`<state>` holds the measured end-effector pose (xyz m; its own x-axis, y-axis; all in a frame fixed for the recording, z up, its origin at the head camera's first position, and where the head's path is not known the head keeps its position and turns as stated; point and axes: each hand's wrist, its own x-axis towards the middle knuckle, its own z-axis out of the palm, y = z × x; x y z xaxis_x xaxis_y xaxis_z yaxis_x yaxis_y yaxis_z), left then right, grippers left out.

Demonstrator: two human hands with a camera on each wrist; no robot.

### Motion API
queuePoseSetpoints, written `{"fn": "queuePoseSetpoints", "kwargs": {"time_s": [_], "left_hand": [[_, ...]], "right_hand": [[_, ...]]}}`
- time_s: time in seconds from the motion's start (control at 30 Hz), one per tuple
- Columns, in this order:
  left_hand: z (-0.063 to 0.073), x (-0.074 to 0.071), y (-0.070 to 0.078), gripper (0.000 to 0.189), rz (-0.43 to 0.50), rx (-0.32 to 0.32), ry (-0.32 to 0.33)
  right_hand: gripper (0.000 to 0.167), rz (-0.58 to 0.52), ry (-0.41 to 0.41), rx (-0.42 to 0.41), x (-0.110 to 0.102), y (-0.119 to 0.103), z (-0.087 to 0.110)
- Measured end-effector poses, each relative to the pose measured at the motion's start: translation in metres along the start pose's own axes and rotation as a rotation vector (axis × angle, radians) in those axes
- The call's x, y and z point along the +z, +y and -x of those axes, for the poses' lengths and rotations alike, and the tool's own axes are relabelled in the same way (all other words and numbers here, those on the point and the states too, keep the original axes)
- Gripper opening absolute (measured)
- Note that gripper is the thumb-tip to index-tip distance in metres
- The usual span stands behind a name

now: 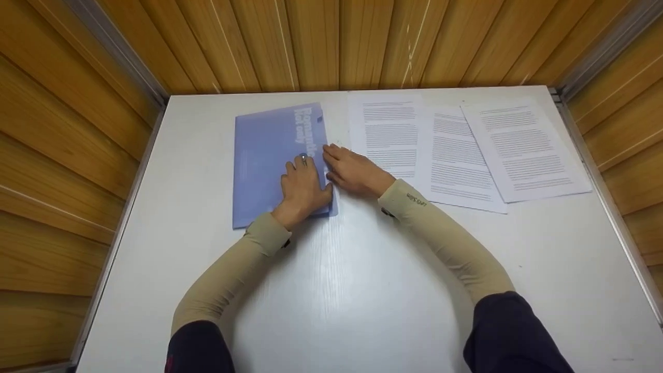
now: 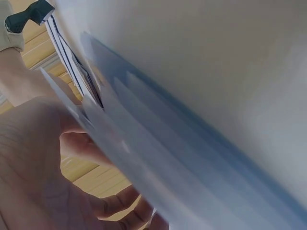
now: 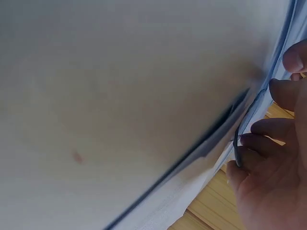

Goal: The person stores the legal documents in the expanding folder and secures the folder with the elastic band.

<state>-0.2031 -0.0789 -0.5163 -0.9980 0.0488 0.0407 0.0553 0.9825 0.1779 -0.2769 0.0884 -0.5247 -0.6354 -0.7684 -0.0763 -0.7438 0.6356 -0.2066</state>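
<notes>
A translucent blue document folder (image 1: pixel 259 166) with pale lettering lies on the white table, its right edge toward the hands. My left hand (image 1: pixel 301 186) rests on the folder's lower right part, fingers loosely bent and thumb spread toward the edge. At that same edge is my right hand (image 1: pixel 357 170), its fairly straight fingers touching the folder beside the lettering. The left wrist view shows the layered sheets (image 2: pixel 158 148) of the folder standing slightly apart at the edge. In the right wrist view, a thin folder edge (image 3: pixel 236 148) crosses the right fingertips.
Three printed paper stacks or sheets lie to the right: one nearest the folder (image 1: pixel 391 129), a middle one (image 1: pixel 461 160) and a far right one (image 1: pixel 525 150), which overlaps the middle one. Wood-look panels (image 1: pixel 357 41) wall the white table (image 1: pixel 331 311) at the back and sides.
</notes>
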Motion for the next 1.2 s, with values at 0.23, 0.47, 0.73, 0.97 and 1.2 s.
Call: {"fn": "queuePoseSetpoints", "kwargs": {"time_s": [0.23,0.47,0.73,0.97,1.2], "left_hand": [[0.001,-0.004,0.002,0.074,0.012,-0.019,-0.045],[0.003,-0.014,0.004,0.066,0.034,-0.028,-0.070],[0.003,-0.042,0.004,0.060,0.110,-0.041,-0.113],[0.006,-0.073,-0.002,0.025,0.231,-0.008,-0.134],[0.010,-0.094,-0.008,0.019,0.250,0.019,-0.103]], "right_hand": [[0.066,0.001,-0.061,0.033,-0.001,0.000,0.001],[0.066,0.007,-0.083,0.048,-0.003,-0.003,0.002],[0.065,-0.003,-0.093,0.051,-0.004,-0.004,0.002],[0.065,-0.041,-0.095,0.054,-0.002,-0.004,0.001],[0.066,-0.092,-0.104,0.087,0.000,-0.005,0.004]]}}
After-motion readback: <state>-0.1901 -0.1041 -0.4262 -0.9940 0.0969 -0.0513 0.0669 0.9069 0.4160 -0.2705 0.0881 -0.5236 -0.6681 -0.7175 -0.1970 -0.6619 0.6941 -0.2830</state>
